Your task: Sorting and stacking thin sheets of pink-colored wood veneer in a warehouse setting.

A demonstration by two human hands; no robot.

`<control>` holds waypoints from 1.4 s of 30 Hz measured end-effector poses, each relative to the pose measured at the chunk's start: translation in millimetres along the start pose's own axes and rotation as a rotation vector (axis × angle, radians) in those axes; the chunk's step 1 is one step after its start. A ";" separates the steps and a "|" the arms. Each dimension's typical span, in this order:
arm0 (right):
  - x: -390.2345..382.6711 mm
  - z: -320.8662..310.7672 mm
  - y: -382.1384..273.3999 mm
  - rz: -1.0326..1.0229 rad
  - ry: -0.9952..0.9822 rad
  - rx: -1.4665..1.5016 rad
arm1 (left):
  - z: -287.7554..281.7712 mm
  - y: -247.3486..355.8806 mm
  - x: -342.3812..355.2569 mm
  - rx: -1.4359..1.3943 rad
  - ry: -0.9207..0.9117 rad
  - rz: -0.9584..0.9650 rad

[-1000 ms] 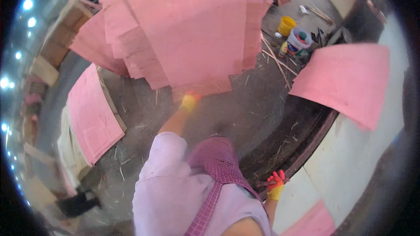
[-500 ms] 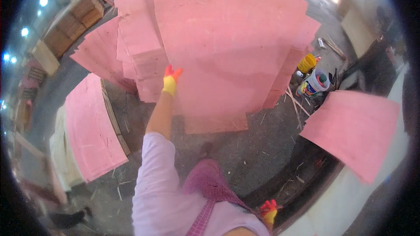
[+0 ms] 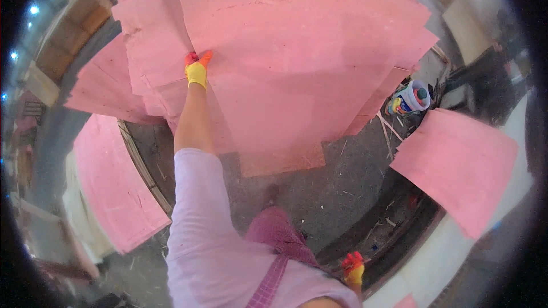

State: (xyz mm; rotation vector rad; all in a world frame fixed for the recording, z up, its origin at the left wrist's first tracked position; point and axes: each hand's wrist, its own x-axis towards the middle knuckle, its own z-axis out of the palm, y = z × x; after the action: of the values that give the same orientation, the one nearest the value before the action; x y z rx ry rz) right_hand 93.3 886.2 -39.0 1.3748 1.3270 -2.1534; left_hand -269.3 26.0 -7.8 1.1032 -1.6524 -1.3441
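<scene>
A large pink sheet [image 3: 285, 45], thin like wood veneer, lies on top of a broad stack of similar sheets in front of me. My left hand [image 3: 197, 69], in a yellow glove with red-orange fingers, reaches forward and is closed on this sheet's left edge. Its thumb lies over the surface. Beneath, the pink stack [image 3: 145, 60] shows uneven, overhanging edges. My right hand [image 3: 353, 268], gloved alike, hangs low beside my body with its fingers curled; whatever they may hold is hidden.
On the left lies a curved pile of pink sheets [image 3: 117, 182]. More pink sheets [image 3: 456, 168] rest at the right on a pale surface. A white bucket [image 3: 412, 98] with bottles stands right of the stack. Wood scraps [image 3: 390, 132] litter the grey floor [image 3: 342, 194].
My left hand has moved forward and slightly left, up along the top sheet's left edge, and closed on it. My view has shifted forward; the right hand stays low.
</scene>
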 end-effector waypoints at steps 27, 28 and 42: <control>-24.2 164.6 -44.5 -0.169 -0.680 -0.429 | -31.4 63.3 -315.2 0.470 -0.455 0.692; -14.1 162.3 -38.6 -0.243 -0.743 -0.463 | -28.3 68.9 -337.0 0.422 -0.440 0.777; 37.4 272.7 -56.1 -0.890 -0.664 -0.223 | 64.4 177.9 -587.4 0.275 -0.847 0.655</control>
State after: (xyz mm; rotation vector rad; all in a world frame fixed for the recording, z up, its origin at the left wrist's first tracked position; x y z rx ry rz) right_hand -120.1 707.2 -2.1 -0.1269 1.9660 -2.4686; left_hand -141.7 610.5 143.7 0.0076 -2.5581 -1.2020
